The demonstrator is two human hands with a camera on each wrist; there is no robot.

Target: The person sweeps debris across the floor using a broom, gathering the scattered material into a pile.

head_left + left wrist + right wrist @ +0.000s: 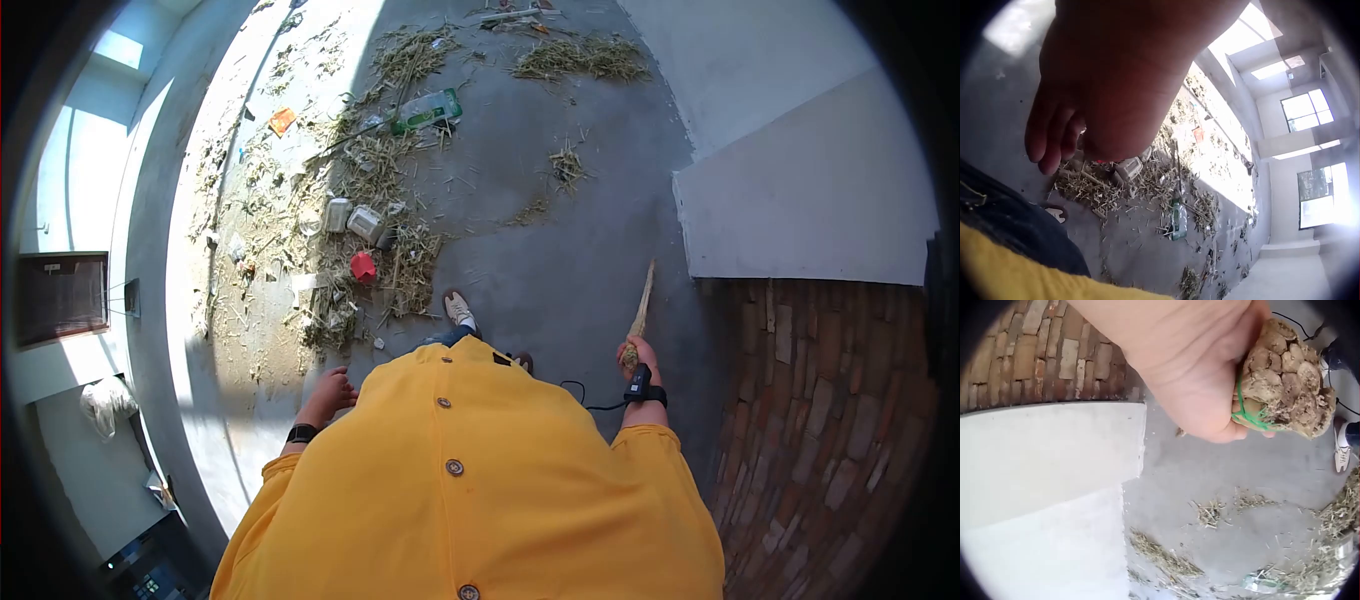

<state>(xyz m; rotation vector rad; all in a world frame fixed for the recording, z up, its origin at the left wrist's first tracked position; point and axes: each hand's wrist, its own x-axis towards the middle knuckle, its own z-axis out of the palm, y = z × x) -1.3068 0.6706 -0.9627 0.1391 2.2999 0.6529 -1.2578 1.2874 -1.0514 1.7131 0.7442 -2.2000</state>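
Observation:
My right hand (pixel 640 358) grips a bundle of dry stalks (pixel 641 315), whose thin end points away over the floor. In the right wrist view the thick cut ends of the bundle (pixel 1288 378) stick out of the hand (pixel 1191 381), tied with green string (pixel 1249 411). The left hand (pixel 329 393) hangs beside the yellow shirt with nothing in it, its fingers loosely bent in the left wrist view (pixel 1104 81).
Straw litter (pixel 385 165) lies on the grey floor ahead and to the left, with a red item (pixel 363 266), pale containers (pixel 366 224) and a green wrapper (pixel 428 111) in it. A white wall (pixel 810 190) and brickwork (pixel 820 400) stand at the right.

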